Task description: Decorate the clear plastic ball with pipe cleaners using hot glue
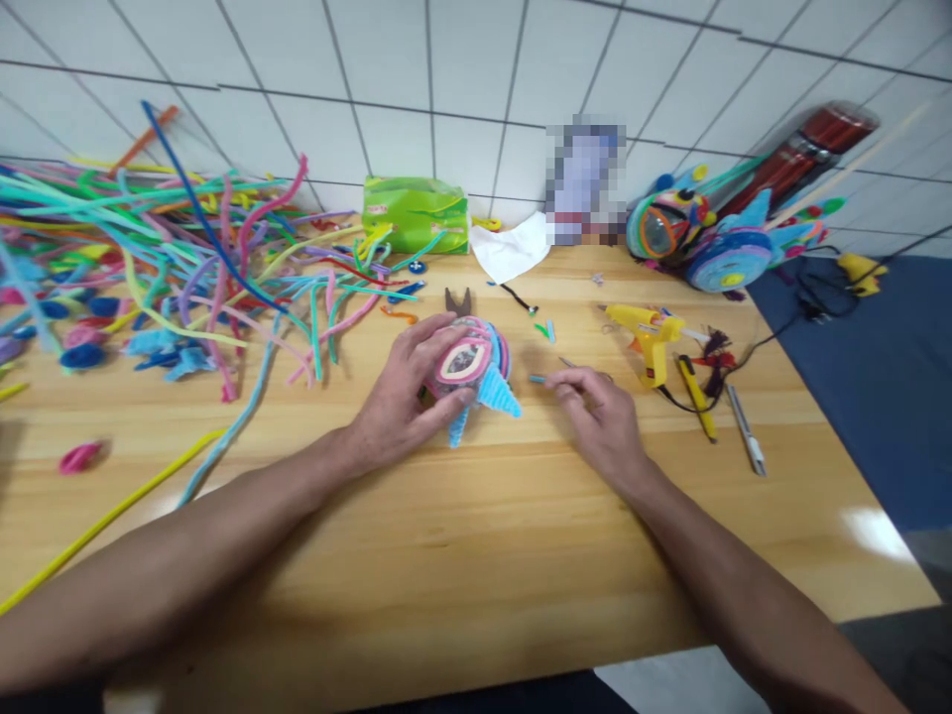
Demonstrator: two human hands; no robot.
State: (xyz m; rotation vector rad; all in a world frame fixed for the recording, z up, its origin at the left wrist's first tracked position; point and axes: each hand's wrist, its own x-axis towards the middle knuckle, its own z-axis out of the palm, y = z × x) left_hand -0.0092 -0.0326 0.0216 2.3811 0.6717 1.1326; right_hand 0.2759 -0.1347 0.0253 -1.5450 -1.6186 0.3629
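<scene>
A round craft piece (464,361), wound in pink and blue pipe cleaner, stood at the middle of the tabletop (446,565). Its face showed an eye-shaped panel with pink and cream rims, and two light blue, pointed fins stuck out below and to the right. It sat inside the grip of the left hand (406,387), with the fingers over its upper left side and the thumb across its lower front; that grip was closed around it.

To the right of the piece, clear of it, was the right hand (606,426). Its grip was narrow, thumb and forefinger pinching a short blue stub (536,378) that pointed toward the fins.

Just behind the left hand, a dark two-pronged tool tip (459,300) poked out. Farther back stood a green packet (416,218), with a crumpled white tissue (513,253) beside it. A large, tangled pile of many-coloured pipe cleaners (185,238) covered the back left, and a long yellow strand (126,511) lay nearer the left arm.

On the right lay a yellow glue gun (654,342), a yellow cutter (696,397) and a slim silver tool (746,431). Behind them were a blue disc-shaped craft (733,260) and a leaning red flask (825,144), near the white tiled wall (476,59).
</scene>
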